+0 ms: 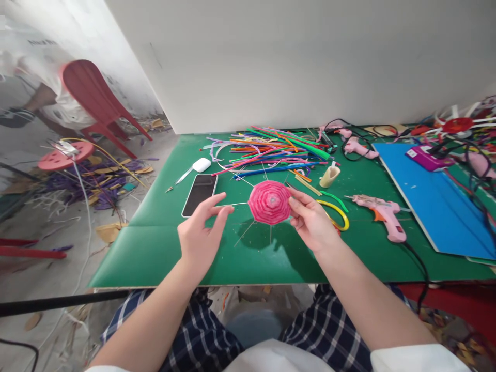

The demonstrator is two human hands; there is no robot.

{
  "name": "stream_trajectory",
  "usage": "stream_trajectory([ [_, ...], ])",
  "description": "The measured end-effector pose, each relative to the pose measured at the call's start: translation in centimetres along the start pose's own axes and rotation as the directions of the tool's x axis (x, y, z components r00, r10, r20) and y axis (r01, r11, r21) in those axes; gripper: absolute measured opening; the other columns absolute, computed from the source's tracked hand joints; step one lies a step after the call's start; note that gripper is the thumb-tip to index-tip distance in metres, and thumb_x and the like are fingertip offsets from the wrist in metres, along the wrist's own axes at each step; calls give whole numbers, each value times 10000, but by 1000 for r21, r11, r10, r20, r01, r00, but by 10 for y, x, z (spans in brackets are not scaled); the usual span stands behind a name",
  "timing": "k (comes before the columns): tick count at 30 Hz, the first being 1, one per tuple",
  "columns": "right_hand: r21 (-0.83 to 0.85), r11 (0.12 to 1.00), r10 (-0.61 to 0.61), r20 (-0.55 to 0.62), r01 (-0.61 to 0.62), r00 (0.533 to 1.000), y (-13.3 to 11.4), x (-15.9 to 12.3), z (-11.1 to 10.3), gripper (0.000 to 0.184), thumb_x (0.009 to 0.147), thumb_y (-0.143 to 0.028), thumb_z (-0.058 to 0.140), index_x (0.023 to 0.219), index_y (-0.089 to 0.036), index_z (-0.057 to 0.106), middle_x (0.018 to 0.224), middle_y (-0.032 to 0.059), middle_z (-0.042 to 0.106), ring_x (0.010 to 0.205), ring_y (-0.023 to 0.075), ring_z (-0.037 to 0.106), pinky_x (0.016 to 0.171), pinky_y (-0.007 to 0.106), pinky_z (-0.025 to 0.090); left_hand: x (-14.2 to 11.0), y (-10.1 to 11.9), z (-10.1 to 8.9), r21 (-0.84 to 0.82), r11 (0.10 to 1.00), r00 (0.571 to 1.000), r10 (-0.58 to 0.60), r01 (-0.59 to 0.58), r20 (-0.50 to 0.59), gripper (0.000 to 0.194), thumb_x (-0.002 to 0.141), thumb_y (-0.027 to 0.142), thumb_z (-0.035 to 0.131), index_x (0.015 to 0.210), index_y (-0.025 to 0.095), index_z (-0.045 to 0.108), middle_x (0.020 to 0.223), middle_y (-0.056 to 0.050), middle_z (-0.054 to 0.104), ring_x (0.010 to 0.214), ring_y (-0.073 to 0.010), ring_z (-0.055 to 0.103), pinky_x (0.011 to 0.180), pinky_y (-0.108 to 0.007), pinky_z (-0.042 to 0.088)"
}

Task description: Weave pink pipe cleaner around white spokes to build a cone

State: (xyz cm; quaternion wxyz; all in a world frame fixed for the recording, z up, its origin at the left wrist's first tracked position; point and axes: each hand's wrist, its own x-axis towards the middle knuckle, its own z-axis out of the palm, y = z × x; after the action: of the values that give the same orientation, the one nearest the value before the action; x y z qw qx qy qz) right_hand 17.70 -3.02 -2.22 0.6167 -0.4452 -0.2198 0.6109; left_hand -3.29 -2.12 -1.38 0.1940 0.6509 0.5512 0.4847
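A pink ribbed disc point(269, 202) of fuzzy pipe cleaner, wound in rings, has thin wire spokes sticking out around its edge. My right hand point(312, 217) pinches the disc by its right rim, above the green table. At the left, my left hand point(203, 225) has its thumb and forefinger slightly apart. One spoke points between those two fingertips, with no firm grip visible. A phone point(199, 195) lies just behind my left hand. Beyond the disc is a pile of coloured pipe cleaners point(271, 150).
A pink glue gun point(382, 213) lies right of my right hand, its cable over the front edge. Further right are a blue board point(430, 206) and a purple power strip point(428, 157). A cream holder point(329, 175) stands behind. Another person's arm point(41, 98) shows near a red chair point(91, 93).
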Motion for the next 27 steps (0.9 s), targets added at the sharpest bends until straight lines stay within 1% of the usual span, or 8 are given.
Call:
stream_trajectory([
  [2, 10, 1000, 21, -14, -20, 1000, 1, 0, 0, 291, 607, -189, 742, 890, -235, 693, 639, -55, 652, 470, 34, 554, 347, 87, 431, -2, 0, 5, -143, 984, 978, -79, 107, 191, 378, 762, 301, 624, 1129, 233, 558, 791, -11, 716, 755, -171, 670, 624, -248, 509],
  [4, 13, 999, 42, -14, -42, 999, 3, 1, -1, 294, 619, -188, 735, 906, -239, 691, 695, -49, 674, 497, 37, 574, 357, 87, 439, -3, 0, 11, -311, 911, 907, -132, 269, 400, 510, 737, 287, 651, 1213, 222, 481, 823, -31, 719, 801, -188, 672, 660, -262, 521],
  [6, 7, 998, 57, -4, -57, 998, 4, 1, -1, 292, 628, -190, 731, 913, -238, 689, 737, -41, 687, 519, 40, 588, 356, 85, 436, -3, -1, 16, -418, 819, 844, -141, 393, 518, 590, 722, 263, 664, 1258, 213, 423, 820, -36, 717, 784, -188, 675, 686, -282, 532],
  [7, 1, 998, 59, -1, -59, 998, 5, 1, 0, 286, 630, -192, 730, 910, -236, 689, 744, -38, 689, 526, 43, 591, 355, 85, 433, -3, -1, 18, -451, 785, 830, -138, 425, 541, 599, 718, 250, 666, 1260, 207, 416, 803, -33, 715, 767, -185, 676, 695, -290, 535],
  [9, -14, 998, 57, 8, -57, 998, 6, 1, 0, 262, 627, -197, 733, 885, -225, 693, 736, -31, 690, 533, 50, 595, 357, 90, 434, -3, -2, 20, -498, 740, 824, -133, 452, 550, 583, 718, 226, 662, 1247, 197, 419, 766, -23, 707, 744, -176, 676, 713, -298, 540],
  [12, -41, 998, 48, 31, -47, 998, 8, 1, 1, 228, 612, -207, 747, 833, -203, 693, 724, -20, 690, 537, 63, 599, 372, 110, 456, -2, -3, 20, -525, 718, 830, -131, 457, 542, 548, 726, 212, 651, 1226, 186, 427, 732, -13, 690, 718, -163, 672, 696, -289, 544],
  [20, -74, 997, 27, 83, -21, 996, 11, 0, 3, 240, 588, -240, 770, 807, -180, 691, 714, -11, 683, 556, 79, 605, 383, 132, 489, 2, -5, 17, -536, 733, 853, -116, 419, 509, 515, 741, 196, 636, 1217, 182, 440, 696, 1, 659, 672, -136, 651, 580, -223, 517],
  [27, -48, 999, 21, 27, -19, 999, 10, -1, 4, 221, 568, -238, 781, 765, -185, 695, 683, -15, 680, 557, 81, 611, 435, 145, 528, 4, -3, 14, -536, 735, 840, -85, 415, 535, 598, 749, 177, 617, 1294, 199, 374, 801, -26, 676, 734, -149, 658, 690, -285, 540],
])
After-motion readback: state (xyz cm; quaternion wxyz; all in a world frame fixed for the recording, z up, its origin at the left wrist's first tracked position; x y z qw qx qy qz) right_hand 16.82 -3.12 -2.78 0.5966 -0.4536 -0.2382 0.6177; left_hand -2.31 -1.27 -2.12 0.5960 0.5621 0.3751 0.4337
